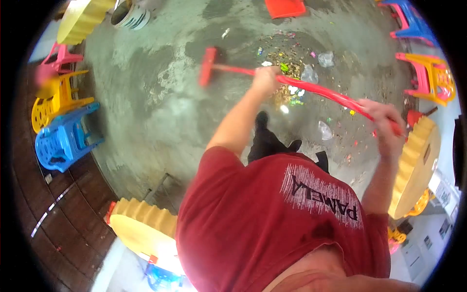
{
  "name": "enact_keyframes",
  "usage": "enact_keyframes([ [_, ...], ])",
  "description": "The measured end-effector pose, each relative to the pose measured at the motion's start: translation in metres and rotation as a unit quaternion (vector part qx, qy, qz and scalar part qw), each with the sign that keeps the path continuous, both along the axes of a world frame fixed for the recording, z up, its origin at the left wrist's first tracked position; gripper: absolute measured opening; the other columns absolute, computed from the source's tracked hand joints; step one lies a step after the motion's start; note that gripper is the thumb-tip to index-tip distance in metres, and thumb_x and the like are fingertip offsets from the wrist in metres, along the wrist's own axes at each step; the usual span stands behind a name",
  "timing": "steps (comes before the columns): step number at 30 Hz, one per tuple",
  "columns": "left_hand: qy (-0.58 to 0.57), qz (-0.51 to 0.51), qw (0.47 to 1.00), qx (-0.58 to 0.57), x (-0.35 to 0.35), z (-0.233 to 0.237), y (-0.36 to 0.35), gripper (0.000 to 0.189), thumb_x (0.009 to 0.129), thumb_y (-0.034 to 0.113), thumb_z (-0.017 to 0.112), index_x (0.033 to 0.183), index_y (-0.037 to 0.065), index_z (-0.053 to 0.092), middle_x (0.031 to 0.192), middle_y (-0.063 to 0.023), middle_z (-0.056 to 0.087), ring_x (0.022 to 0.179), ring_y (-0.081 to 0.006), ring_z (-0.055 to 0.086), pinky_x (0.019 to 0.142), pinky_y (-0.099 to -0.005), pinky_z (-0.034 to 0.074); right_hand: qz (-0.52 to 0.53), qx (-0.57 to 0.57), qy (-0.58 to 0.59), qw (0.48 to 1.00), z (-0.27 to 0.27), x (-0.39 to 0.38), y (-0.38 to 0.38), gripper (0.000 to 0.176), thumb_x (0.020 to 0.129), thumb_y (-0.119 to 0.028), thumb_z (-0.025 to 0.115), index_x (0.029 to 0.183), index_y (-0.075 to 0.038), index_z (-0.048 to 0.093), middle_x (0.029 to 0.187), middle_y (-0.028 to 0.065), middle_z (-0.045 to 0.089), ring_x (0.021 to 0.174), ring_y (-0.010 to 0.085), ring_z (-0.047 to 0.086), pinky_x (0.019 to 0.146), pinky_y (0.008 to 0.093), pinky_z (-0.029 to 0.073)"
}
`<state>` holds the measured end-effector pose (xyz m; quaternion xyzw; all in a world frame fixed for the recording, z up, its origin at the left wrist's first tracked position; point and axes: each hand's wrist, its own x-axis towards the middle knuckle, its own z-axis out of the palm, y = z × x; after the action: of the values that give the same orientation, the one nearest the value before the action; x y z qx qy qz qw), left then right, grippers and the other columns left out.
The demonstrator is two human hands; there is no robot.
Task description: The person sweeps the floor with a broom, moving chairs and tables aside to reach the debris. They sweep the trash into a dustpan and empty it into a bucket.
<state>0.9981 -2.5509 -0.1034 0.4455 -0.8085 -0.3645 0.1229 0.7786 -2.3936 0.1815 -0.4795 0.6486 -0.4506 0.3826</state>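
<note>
The left grip (266, 80) was wrapped tight around a long red broom (331, 93), and the right grip (384, 119) held it near its other end. The broom's blurry red head (207, 66) was out to the left of the left grip. Bits of trash (284, 66) lay on the floor (146, 121) just past that grip. Farther left were a bucket (131, 16) and a blue chair (68, 138).

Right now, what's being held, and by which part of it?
A red broom-like tool, by its handle: the left hand grips nearer the head, the right hand near the far end.
</note>
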Motion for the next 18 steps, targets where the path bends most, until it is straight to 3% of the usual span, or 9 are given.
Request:
enact_keyframes([
  [1,-0.004,0.000,1.000,-0.017,0.007,-0.008,-0.003,0.021,0.073,0.026,0.073,0.073,0.007,0.063,0.074,-0.0165,0.065,0.074,-0.0361,0.064,0.068,-0.0444,0.050,0.039,-0.026,-0.038,0.998,-0.013,0.013,-0.004,0.008,0.088,-0.002,0.052,0.086,0.001,0.060,0.093,0.0126,0.068,0.090,0.0254,0.064,0.076,0.0330,0.049],
  [5,0.056,-0.066,0.996,-0.027,-0.035,-0.023,0.008,0.020,0.068,0.022,0.073,0.075,0.007,0.062,0.072,-0.0167,0.063,0.073,-0.0359,0.064,0.067,-0.0441,0.050,-0.033,-0.021,0.012,0.999,0.013,0.007,0.018,0.008,0.087,-0.001,0.052,0.083,0.002,0.058,0.092,0.0145,0.067,0.095,0.0280,0.064,0.081,0.0364,0.049],
  [7,0.088,-0.106,0.990,0.020,-0.062,0.017,0.021,0.013,0.066,0.013,0.065,0.076,0.005,0.062,0.072,-0.0169,0.063,0.072,-0.0368,0.064,0.066,-0.0442,0.050,-0.074,-0.029,0.063,0.995,0.039,-0.003,0.039,0.010,0.088,-0.002,0.051,0.082,0.003,0.058,0.090,0.0158,0.066,0.094,0.0300,0.064,0.082,0.0385,0.049],
  [9,0.161,-0.144,0.976,0.011,-0.081,0.043,0.029,0.012,0.068,0.015,0.065,0.074,0.005,0.062,0.071,-0.0175,0.064,0.071,-0.0372,0.064,0.065,-0.0441,0.051,-0.011,-0.122,0.065,0.990,0.062,-0.016,0.053,0.011,0.088,-0.004,0.051,0.082,0.002,0.058,0.087,0.0169,0.065,0.089,0.0334,0.064,0.080,0.0412,0.049],
  [13,0.138,-0.128,0.982,0.001,-0.085,0.073,0.025,0.012,0.071,0.017,0.066,0.075,0.005,0.063,0.069,-0.0178,0.064,0.070,-0.0369,0.064,0.064,-0.0439,0.051,0.061,-0.224,0.007,0.973,0.068,-0.029,0.055,0.013,0.088,-0.007,0.053,0.082,0.002,0.060,0.086,0.0167,0.065,0.084,0.0335,0.064,0.080,0.0449,0.050],
  [15,0.085,-0.096,0.992,-0.021,-0.067,0.057,-0.001,0.015,0.071,0.019,0.069,0.075,0.006,0.063,0.070,-0.0169,0.064,0.071,-0.0357,0.064,0.064,-0.0431,0.050,0.044,-0.167,0.052,0.984,0.033,-0.038,0.051,0.017,0.089,-0.007,0.052,0.085,0.003,0.065,0.090,0.0167,0.067,0.084,0.0314,0.064,0.082,0.0453,0.049],
  [16,0.055,-0.080,0.995,-0.036,-0.052,0.039,-0.018,0.017,0.071,0.020,0.071,0.074,0.006,0.062,0.071,-0.0163,0.063,0.072,-0.0349,0.064,0.065,-0.0428,0.050,0.013,-0.115,0.053,0.992,0.014,-0.031,0.039,0.016,0.089,-0.004,0.055,0.088,0.002,0.068,0.096,0.0160,0.068,0.085,0.0260,0.065,0.081,0.0393,0.050],
  [17,0.017,-0.061,0.997,-0.047,-0.035,0.016,-0.039,0.020,0.069,0.022,0.074,0.074,0.007,0.062,0.070,-0.0151,0.062,0.073,-0.0338,0.063,0.065,-0.0428,0.049,-0.031,-0.058,0.022,0.998,-0.011,-0.017,0.027,0.011,0.088,-0.001,0.058,0.092,0.002,0.068,0.104,0.0153,0.068,0.090,0.0217,0.065,0.081,0.0320,0.050],
  [18,-0.021,-0.023,0.986,-0.162,-0.016,-0.018,-0.060,0.023,0.068,0.026,0.077,0.075,0.010,0.062,0.072,-0.0125,0.062,0.073,-0.0336,0.063,0.064,-0.0437,0.048,-0.042,-0.007,-0.079,0.996,-0.030,0.002,0.004,0.012,0.085,0.002,0.062,0.096,0.000,0.067,0.107,0.0127,0.067,0.097,0.0189,0.064,0.084,0.0294,0.050],
])
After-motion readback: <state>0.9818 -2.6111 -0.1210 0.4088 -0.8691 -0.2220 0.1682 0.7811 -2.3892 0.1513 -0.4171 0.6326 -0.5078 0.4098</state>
